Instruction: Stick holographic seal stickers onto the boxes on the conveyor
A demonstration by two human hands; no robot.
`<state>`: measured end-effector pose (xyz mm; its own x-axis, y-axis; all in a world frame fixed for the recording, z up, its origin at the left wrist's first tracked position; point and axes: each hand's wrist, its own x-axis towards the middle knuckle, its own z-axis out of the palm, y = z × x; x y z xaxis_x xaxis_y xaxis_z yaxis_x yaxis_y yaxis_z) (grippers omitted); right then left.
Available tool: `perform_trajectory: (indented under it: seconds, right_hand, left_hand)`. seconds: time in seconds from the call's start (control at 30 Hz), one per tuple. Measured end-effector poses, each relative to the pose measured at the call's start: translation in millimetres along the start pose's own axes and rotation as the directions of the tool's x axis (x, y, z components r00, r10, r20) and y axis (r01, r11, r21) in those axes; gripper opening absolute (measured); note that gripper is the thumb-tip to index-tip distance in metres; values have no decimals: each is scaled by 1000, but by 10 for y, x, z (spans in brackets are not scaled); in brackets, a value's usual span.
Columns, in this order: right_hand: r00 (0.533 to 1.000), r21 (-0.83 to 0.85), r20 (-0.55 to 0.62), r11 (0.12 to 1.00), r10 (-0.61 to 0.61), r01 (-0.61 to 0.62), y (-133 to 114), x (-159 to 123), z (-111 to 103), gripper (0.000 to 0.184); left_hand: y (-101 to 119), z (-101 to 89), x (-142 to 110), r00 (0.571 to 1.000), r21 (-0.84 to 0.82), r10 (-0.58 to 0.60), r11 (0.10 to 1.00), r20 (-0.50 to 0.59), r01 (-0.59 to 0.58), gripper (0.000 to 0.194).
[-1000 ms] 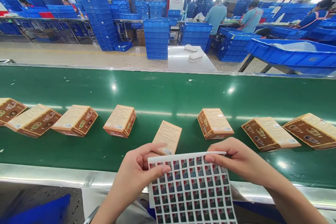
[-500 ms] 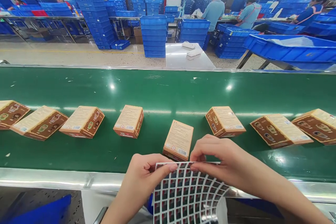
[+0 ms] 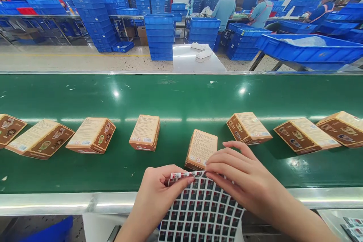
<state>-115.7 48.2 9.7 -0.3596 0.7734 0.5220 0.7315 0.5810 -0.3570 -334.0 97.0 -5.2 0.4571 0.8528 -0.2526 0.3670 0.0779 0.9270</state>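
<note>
Between my two hands is a sheet of stickers [image 3: 198, 211], a white grid of small dark squares with red corners. Its top edge curls over at the left. My left hand [image 3: 161, 196] pinches that upper left part between thumb and fingers. At the top right, my right hand [image 3: 241, 176] grips the sheet, thumb below and fingers laid over the edge. Just beyond the sheet, a tan and brown box [image 3: 202, 147] lies on the green conveyor belt [image 3: 176, 94], its lower right corner hidden by my right fingers.
More such boxes lie along the belt: one left of centre [image 3: 145, 132], one at the right [image 3: 249, 127], several further out. A metal rail [image 3: 65, 203] edges the belt nearest me. Beyond stand stacked blue crates [image 3: 159, 38], a white table [image 3: 198, 58] and people working. Further sheets [image 3: 354, 228] lie lower right.
The sheet's top edge has curled over, and its body hangs flatter. My right fingers have spread over the edge. The near boxes appear shifted slightly right as the view moved.
</note>
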Motion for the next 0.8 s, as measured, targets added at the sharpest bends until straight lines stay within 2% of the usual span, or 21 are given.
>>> perform_trajectory:
  seconds: [0.13,0.2,0.27,0.3,0.33,0.37,0.43,0.47,0.5,0.57,0.63,0.7,0.8]
  right_hand:
    - [990,-215,-59,970,-131,116,-68,-82,70,16]
    - [984,-227,-72,963,-164,144,-120,-104,98,18]
    - [987,-120,-131,990,-93,78,-151,-107,117,15]
    - [983,-39,-183,999,18,-26,-136,-114,121,13]
    - [955,52,-235,983,182,-174,-87,-132,120,12]
    - [888,143,-269,927,373,-346,4,-170,113,14]
    - [677,303,-236,715,697,-631,317,-311,82,44]
    - [595,365,-174,613,784,-701,523,-409,57,64]
    - [560,428,-99,543,823,-723,740,-514,29,79]
    - [565,538,-14,483,825,-691,1130,-696,-26,93]
    - [577,594,-20,474,816,-650,1359,-783,-62,94]
    - [551,621,-48,458,833,-637,1409,-765,-79,81]
    - [484,678,-41,380,874,-629,1327,-652,-99,45]
  left_hand:
    - [10,35,8,999,-38,-30,999,-34,29,37]
    - [-5,1,14,998,-59,-46,997,-40,44,40]
    - [-43,-83,3,997,-65,-66,996,-29,64,39]
    - [-67,-130,-8,997,-61,-74,995,-7,73,37]
    - [-90,-164,-17,997,-53,-68,996,27,69,34]
    - [-107,-171,-19,997,-46,-45,998,67,48,29]
    - [-108,-58,20,987,-26,46,999,152,-42,16]
    - [-89,68,68,978,-7,98,995,185,-99,10]
    - [-58,231,135,966,19,142,989,217,-149,6]
    - [20,600,305,941,88,183,973,285,-215,6]
    - [83,896,475,915,140,201,955,349,-263,6]
    - [106,1038,598,891,154,226,939,395,-306,3]
    - [84,1028,679,870,123,252,936,425,-331,3]
